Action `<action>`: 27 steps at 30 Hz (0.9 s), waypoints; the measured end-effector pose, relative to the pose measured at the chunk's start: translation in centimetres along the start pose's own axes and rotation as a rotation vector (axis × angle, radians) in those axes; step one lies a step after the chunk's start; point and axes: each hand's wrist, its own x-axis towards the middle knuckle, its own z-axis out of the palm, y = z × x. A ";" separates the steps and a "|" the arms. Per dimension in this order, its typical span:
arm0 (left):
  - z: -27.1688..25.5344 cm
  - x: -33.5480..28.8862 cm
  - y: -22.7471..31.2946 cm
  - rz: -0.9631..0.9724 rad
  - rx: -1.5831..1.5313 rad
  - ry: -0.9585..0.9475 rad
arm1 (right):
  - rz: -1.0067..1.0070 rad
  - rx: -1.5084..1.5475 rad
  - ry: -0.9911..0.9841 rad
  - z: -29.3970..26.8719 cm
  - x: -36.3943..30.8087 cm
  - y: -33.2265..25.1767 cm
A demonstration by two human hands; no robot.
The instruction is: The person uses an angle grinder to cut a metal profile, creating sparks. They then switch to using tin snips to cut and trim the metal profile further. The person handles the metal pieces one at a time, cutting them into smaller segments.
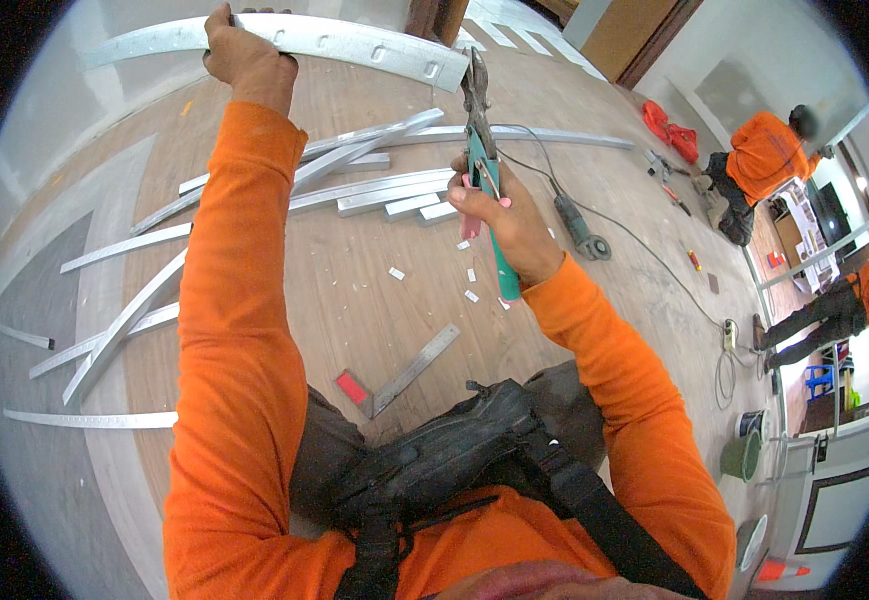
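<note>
My left hand [249, 65] is raised at the upper left, its fingers wrapped round a long silvery metal channel [359, 43] with dimples along its face. The channel runs sideways across the top of the view. In my right hand [517, 225] is a pair of tin snips [478, 110] with teal and pink handles. Their dark jaws point up and meet the right end of the channel; whether they bite into the metal I cannot tell. Small white offcuts [396, 273] lie scattered on the floor below my hands.
Several metal channels [394, 190] lie crossed on the wooden floor ahead. A combination square [409, 375] with a red part lies before my knees. An angle grinder [582, 232] trails its cable rightward. Two people in orange [769, 150] are at the right, near a green bucket [741, 456].
</note>
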 end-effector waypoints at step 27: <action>3.5 -1.6 3.4 0.180 0.078 0.006 | -0.088 -0.182 0.127 -2.2 0.1 0.5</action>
